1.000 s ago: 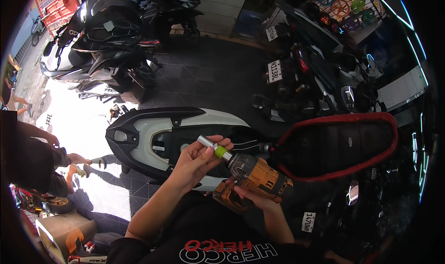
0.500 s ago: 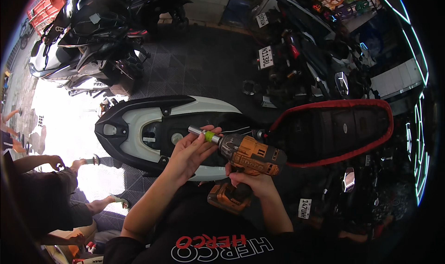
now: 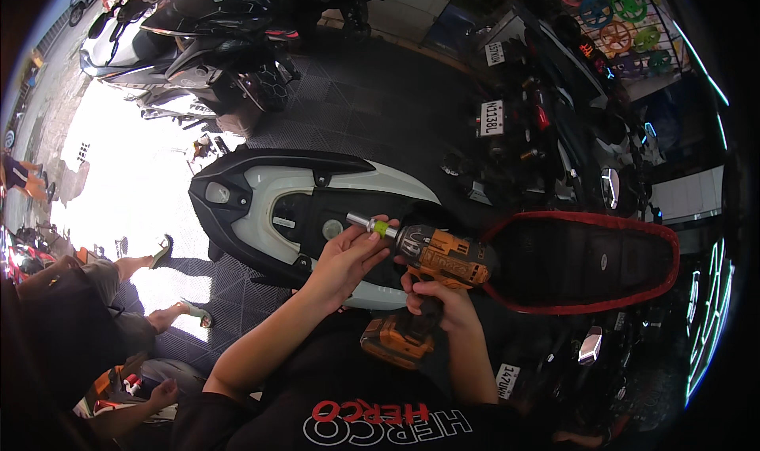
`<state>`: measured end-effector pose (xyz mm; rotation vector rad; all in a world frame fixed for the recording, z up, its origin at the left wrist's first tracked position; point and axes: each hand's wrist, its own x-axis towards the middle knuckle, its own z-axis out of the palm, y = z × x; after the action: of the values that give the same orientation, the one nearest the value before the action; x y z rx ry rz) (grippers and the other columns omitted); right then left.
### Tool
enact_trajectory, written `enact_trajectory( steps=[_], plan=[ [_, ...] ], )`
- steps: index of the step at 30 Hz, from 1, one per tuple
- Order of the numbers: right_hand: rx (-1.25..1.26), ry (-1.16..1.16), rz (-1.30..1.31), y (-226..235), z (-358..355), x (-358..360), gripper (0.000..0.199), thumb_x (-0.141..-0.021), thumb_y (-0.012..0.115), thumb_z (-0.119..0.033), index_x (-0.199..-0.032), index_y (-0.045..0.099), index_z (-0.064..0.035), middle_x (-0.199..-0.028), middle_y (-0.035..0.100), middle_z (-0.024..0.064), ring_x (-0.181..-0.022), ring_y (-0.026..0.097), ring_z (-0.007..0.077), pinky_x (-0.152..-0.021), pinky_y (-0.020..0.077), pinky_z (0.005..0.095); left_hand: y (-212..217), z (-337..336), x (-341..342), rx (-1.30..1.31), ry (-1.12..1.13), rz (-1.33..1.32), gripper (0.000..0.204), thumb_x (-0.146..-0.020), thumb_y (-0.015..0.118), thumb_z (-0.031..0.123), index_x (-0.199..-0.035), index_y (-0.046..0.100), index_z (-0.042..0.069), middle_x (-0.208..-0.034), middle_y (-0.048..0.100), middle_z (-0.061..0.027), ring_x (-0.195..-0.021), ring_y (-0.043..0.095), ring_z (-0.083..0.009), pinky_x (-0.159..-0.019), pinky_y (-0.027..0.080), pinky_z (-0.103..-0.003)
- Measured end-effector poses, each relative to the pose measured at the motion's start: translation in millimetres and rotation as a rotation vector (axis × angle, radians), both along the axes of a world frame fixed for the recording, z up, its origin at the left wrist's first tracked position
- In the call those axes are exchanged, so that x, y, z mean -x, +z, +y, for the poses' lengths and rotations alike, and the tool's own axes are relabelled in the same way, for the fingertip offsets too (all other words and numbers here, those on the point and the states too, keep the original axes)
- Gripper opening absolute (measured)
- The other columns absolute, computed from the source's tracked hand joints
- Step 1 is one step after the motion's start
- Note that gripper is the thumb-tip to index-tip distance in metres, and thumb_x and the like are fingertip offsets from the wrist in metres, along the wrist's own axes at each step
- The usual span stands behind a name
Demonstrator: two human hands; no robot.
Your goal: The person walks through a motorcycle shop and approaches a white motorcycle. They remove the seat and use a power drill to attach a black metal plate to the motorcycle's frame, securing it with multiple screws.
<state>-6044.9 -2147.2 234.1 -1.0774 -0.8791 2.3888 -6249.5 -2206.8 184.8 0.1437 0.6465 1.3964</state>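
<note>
My right hand (image 3: 445, 299) is wrapped round the handle of an orange and black cordless impact wrench (image 3: 453, 257). The battery (image 3: 396, 338) at the handle's foot is toward me, and the nose points left. A long chrome socket (image 3: 360, 220) with a green band sits at the nose. My left hand (image 3: 352, 257) pinches it between thumb and fingers near the band. Both hands and the tool are above the scooter (image 3: 237, 197), a black and white body with an open compartment. To the right lies its raised seat (image 3: 613, 261), dark underside up with a red rim.
Parked motorcycles (image 3: 190, 47) stand at the far left, and others (image 3: 546, 118) at the far right. A person (image 3: 63, 316) in dark clothes is close on my left, one hand (image 3: 165, 393) showing. Coloured wheels (image 3: 616, 35) hang on a rack at the upper right.
My view has turned, so the scooter and surroundings sit differently in the picture. Both hands keep the same hold on the impact wrench and socket.
</note>
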Motion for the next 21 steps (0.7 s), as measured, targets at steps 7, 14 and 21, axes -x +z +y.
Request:
enact_trajectory(
  steps=[7, 14, 21],
  plan=[
    [-0.39, 0.036, -0.46, -21, 0, 50, 0.03, -0.085, 0.08, -0.006, -0.112, 0.068, -0.0061, -0.095, 0.068, -0.0002, -0.088, 0.065, 0.0103, -0.077, 0.0517, 0.0262, -92, 20, -6, 0.267, -0.001, -0.334, 0.035, -0.101, 0.06, 0.043, -0.124, 0.063, 0.017, -0.118, 0.064, 0.0046, -0.11, 0.056, -0.0099, -0.097, 0.04, -0.03],
    [-0.463, 0.275, -0.558, -78, 44, 81, 0.029, -0.084, 0.082, -0.009, -0.11, 0.068, -0.0076, -0.104, 0.068, -0.001, -0.099, 0.063, 0.011, -0.087, 0.0501, 0.0289, -112, 49, 27, 0.141, 0.184, -0.312, 0.036, -0.105, 0.05, 0.041, -0.126, 0.059, 0.012, -0.14, 0.06, -0.0025, -0.135, 0.049, -0.0245, -0.116, 0.032, -0.042],
    [-0.576, 0.386, -0.64, -106, 113, 126, 0.046, -0.083, 0.082, -0.012, -0.126, 0.066, -0.0046, -0.119, 0.069, 0.0036, -0.112, 0.063, 0.0151, -0.097, 0.0487, 0.0318, -147, 119, 38, 0.109, 0.383, -0.559, 0.045, -0.111, 0.031, 0.042, -0.131, 0.051, 0.007, -0.147, 0.055, -0.0076, -0.138, 0.047, -0.028, -0.119, 0.031, -0.049]
  ],
)
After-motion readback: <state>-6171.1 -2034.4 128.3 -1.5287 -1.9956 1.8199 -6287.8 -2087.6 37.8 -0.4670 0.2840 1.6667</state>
